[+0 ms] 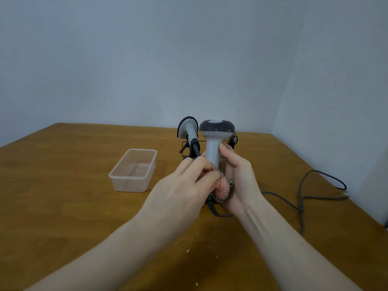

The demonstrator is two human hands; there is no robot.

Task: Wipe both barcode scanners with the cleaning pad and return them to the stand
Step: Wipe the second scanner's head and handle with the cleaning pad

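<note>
My right hand [236, 179] grips the grey handle of a barcode scanner [214, 141], held upright with its dark head on top, above the wooden table [63, 196]. My left hand [186, 185] pinches a pink cleaning pad [222, 186] and presses it against the lower part of that handle. The second grey and black scanner [188, 130] sits in the black wire stand [186, 149] just behind, partly hidden by my hands.
A clear plastic container [133, 170] stands on the table left of the stand. The scanners' dark cables [304, 194] loop over the table to the right. Small crumbs lie near the front. A wall closes the back and right side.
</note>
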